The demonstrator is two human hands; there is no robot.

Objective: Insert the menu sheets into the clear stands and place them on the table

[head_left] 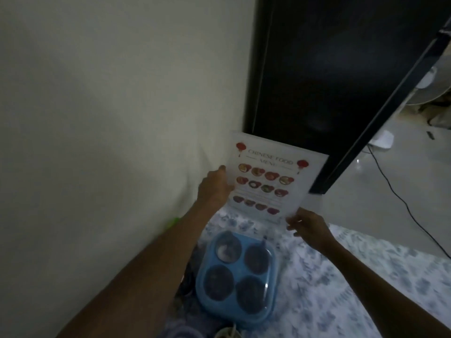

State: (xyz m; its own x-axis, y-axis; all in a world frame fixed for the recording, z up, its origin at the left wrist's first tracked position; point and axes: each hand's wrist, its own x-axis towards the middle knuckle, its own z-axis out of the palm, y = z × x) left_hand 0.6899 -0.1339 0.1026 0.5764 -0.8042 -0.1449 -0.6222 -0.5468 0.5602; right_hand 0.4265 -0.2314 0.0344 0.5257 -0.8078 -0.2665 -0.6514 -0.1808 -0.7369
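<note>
A white menu sheet [268,176], headed "Chinese Food Menu" with rows of dish pictures, is held upright in the air above the far end of the table [341,276]. My left hand [214,189] grips its left edge. My right hand [308,228] pinches its lower right corner. A pale clear border shows around the sheet, and I cannot tell whether it sits inside a clear stand. The table wears a white cloth with a blue-grey pattern.
A blue tray with a clear lid and several round compartments [238,274] lies on the table just below the sheet. A pale wall [109,106] stands at the left. A dark open door [329,81] is behind; a fan [429,84] and black cable [395,198] are at the right.
</note>
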